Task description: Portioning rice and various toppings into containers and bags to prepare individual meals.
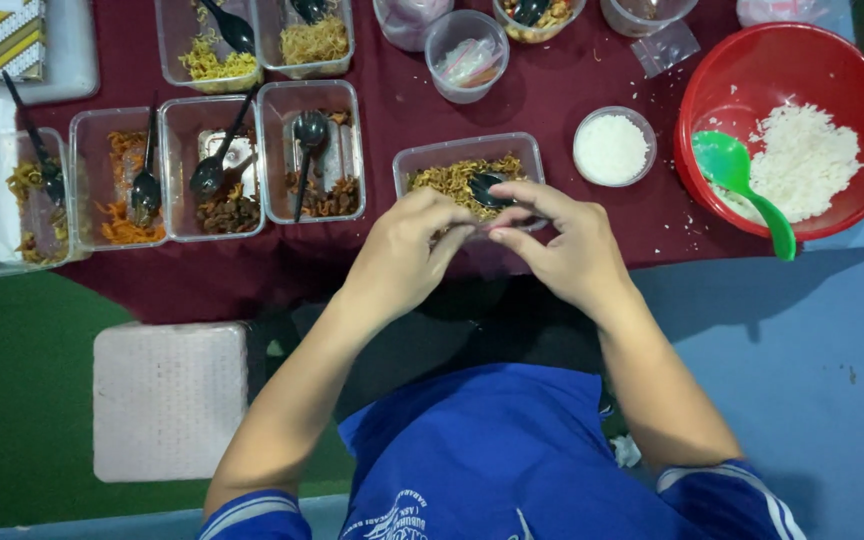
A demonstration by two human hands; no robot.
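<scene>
We look down on a dark maroon cloth (572, 80) spread flat, its near edge falling to a blue floor. At far right sits a round, glossy red plastic bowl (857, 70) with loose, grainy white rice (802, 160) and a smooth green plastic scoop (742, 180) leaning on its rim. To the left stands a row of clear rectangular plastic tubs (177, 120) with rounded corners, holding shredded orange and brown foods and black spoons. Near left lies a pale, dimpled square pad (167, 400). A small round cup (612, 148) of fine white grains stands between the bowl and the middle.

Just beyond our hands is a clear rectangular container (467, 150) of stringy golden-brown shreds with a black spoon (487, 188) in it. Our left hand (402, 255) and right hand (567, 250) meet at its near edge, fingers curled narrow and pinching something thin between them; we cannot tell what.
</scene>
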